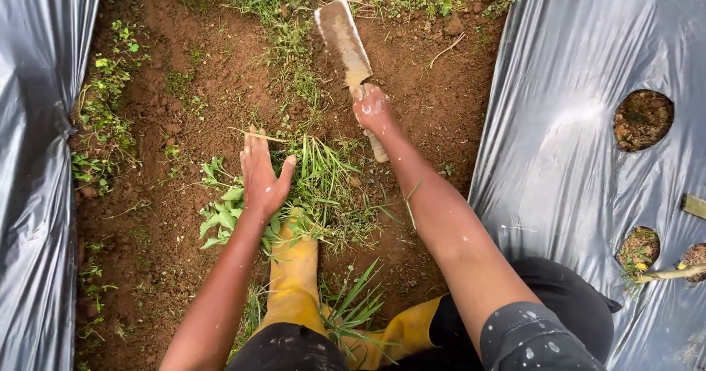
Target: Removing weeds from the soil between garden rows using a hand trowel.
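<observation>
Gripping a mud-caked blade (343,41) by its handle, the right hand (373,108) holds it pointing up and away over the bare soil (441,99), while the nearer left hand (261,176) presses open-palmed on the weed clump (320,191) just left of it.

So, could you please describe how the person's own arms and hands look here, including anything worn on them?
Both arms are bare to above the elbow, with no gloves, rings or watch. The right hand and forearm carry pale mud splashes; the left hand looks cleaner. A dark sleeve flecked with light spots covers the right upper arm. No left sleeve is in view.
</observation>
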